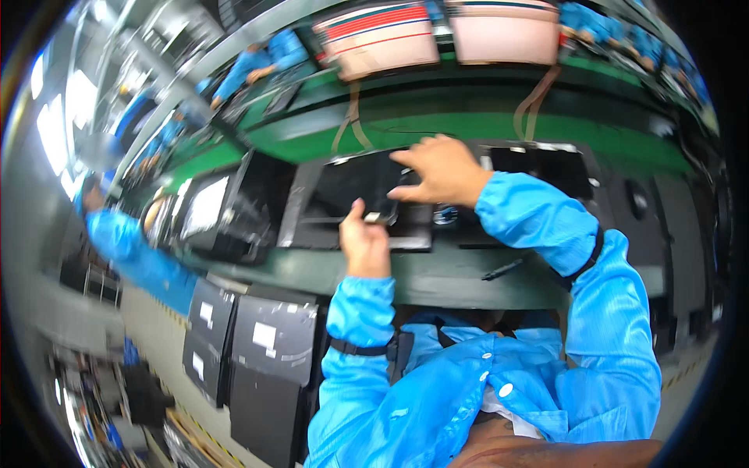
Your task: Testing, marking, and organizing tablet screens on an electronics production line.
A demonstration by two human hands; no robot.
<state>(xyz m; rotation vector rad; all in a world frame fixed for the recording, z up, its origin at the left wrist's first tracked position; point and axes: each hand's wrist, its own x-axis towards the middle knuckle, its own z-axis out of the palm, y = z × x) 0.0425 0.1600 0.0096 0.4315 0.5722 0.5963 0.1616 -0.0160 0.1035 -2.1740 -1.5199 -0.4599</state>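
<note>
A flat black panel (343,187) with a glossy face lies on the bench in front of me. My left hand (367,248) is at its near edge, one finger pointing up and the others curled. A small pale piece (376,218) shows at those curled fingertips; its kind is too blurred to tell. Over the panel's right part reaches my right hand (443,170), thumb and fingers spread apart, nothing visible between them. Whether its fingertips touch the panel I cannot tell.
A pen-like black tool (503,270) lies on the green bench (452,285). Another black panel (546,168) is at right, with more dark panels (261,199) at left. Black boxes (273,335) stand below left. A co-worker in blue (133,242) is at far left.
</note>
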